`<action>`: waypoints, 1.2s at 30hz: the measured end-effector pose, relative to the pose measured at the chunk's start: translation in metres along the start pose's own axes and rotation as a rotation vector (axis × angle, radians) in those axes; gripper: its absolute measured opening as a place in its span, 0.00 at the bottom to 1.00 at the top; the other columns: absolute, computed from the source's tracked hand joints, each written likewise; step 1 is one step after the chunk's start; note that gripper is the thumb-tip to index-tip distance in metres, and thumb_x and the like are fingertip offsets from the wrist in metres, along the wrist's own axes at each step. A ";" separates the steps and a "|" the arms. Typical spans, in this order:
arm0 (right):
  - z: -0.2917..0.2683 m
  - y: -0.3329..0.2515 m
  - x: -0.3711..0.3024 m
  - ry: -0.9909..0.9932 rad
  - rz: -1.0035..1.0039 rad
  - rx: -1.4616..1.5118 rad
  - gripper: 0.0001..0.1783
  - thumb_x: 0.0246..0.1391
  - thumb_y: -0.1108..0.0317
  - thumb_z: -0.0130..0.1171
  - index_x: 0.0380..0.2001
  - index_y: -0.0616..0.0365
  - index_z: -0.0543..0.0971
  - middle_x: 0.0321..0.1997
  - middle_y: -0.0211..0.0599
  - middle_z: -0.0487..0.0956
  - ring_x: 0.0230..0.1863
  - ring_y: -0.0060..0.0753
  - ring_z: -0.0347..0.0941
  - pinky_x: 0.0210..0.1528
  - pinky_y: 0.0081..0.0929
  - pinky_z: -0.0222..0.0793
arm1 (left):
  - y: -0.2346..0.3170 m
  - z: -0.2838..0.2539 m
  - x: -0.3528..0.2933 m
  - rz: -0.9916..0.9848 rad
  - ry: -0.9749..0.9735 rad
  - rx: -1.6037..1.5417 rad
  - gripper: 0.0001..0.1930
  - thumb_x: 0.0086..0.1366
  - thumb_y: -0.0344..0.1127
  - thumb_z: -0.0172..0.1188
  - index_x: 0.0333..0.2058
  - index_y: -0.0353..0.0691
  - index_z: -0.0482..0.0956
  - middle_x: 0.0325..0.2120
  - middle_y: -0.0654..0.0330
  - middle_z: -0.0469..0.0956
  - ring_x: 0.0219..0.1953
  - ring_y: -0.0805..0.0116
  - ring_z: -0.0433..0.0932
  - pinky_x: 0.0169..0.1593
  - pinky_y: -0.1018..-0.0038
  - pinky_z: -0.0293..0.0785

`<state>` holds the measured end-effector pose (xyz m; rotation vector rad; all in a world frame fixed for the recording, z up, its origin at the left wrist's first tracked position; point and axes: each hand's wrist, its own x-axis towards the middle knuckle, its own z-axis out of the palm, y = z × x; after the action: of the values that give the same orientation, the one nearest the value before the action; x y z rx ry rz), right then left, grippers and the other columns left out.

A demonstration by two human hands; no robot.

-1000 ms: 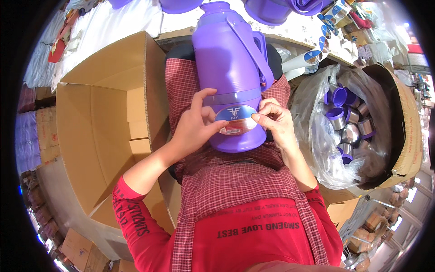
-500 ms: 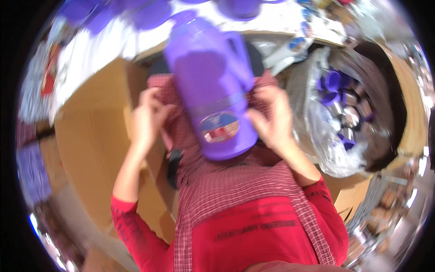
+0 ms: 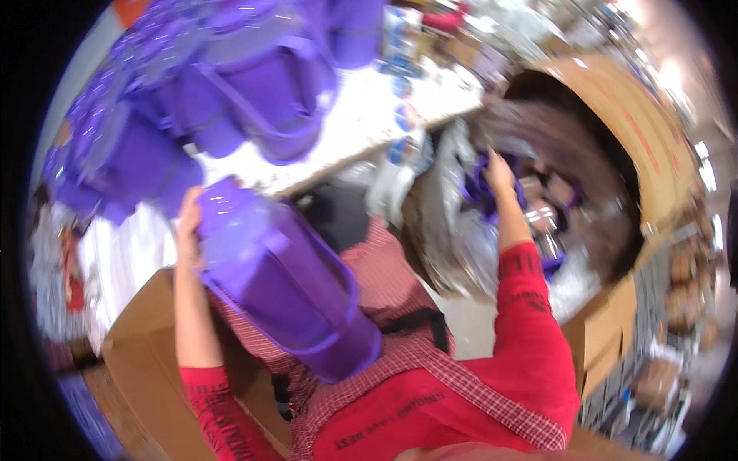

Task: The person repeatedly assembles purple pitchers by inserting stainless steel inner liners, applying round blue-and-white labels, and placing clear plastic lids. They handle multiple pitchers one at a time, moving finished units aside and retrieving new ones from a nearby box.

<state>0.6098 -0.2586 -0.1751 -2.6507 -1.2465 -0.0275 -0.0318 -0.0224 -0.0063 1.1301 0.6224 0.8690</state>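
Note:
A purple vacuum jug [image 3: 269,269] with a long side handle lies slanted over my lap, its one end toward the table and its other against my apron. My left hand [image 3: 189,230] is closed on its upper left side. My right hand [image 3: 500,174] reaches down into a large carton lined with clear plastic. Its fingers are at a purple cup-shaped part [image 3: 480,184], but blur hides whether they grip it. More purple and shiny metallic cup-like parts [image 3: 544,215] lie loose beside that hand.
Several purple jugs [image 3: 269,84] crowd the white-topped table [image 3: 330,127] at the far left. The round-looking rim of the lined carton [image 3: 653,146] stands at right. An open cardboard box [image 3: 142,330] is by my left arm. Round stickers [image 3: 401,115] hang at the table edge.
My right hand has left the jug's side and gone right into the lined carton. My left hand now grips the jug, which has tilted and turned. The view has swung right.

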 end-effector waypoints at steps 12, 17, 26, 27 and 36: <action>-0.196 -0.322 -0.094 0.572 -0.647 0.582 0.45 0.38 0.91 0.50 0.66 0.57 0.63 0.70 0.50 0.60 0.72 0.50 0.53 0.69 0.38 0.56 | 0.034 0.069 -0.019 0.047 -0.108 0.038 0.44 0.67 0.65 0.45 0.71 0.44 0.41 0.66 0.49 0.54 0.64 0.59 0.61 0.63 0.66 0.60; -0.184 -0.439 -0.123 -0.484 -0.851 1.702 0.60 0.33 0.39 0.74 0.65 0.59 0.60 0.63 0.43 0.66 0.65 0.40 0.62 0.63 0.41 0.61 | 0.044 0.072 -0.038 0.158 -0.031 -0.016 0.53 0.61 0.69 0.51 0.71 0.42 0.38 0.69 0.46 0.46 0.68 0.55 0.51 0.69 0.64 0.46; -0.149 -0.495 -0.133 -0.428 -0.970 1.660 0.39 0.44 0.43 0.65 0.50 0.63 0.71 0.56 0.51 0.71 0.64 0.47 0.64 0.66 0.43 0.56 | 0.025 0.024 -0.049 0.243 0.019 0.054 0.47 0.56 0.53 0.66 0.67 0.38 0.51 0.58 0.54 0.62 0.61 0.63 0.61 0.64 0.69 0.53; -0.143 -0.496 -0.131 -0.475 -0.934 1.633 0.39 0.44 0.43 0.65 0.50 0.63 0.71 0.56 0.50 0.71 0.64 0.47 0.64 0.66 0.43 0.56 | 0.020 0.023 -0.050 0.270 0.004 0.000 0.47 0.55 0.52 0.67 0.66 0.39 0.53 0.57 0.54 0.63 0.60 0.63 0.61 0.64 0.69 0.54; -0.176 -0.519 -0.135 -0.176 -1.018 1.144 0.33 0.42 0.51 0.70 0.46 0.64 0.75 0.49 0.47 0.74 0.51 0.44 0.71 0.54 0.35 0.65 | 0.065 -0.082 -0.020 -0.087 0.276 0.359 0.21 0.64 0.45 0.59 0.50 0.38 0.75 0.37 0.56 0.81 0.40 0.67 0.79 0.50 0.73 0.72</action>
<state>0.1397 -0.0740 0.0778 -0.9583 -1.7647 0.5678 -0.1260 0.0137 0.0285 1.3018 1.0809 0.8656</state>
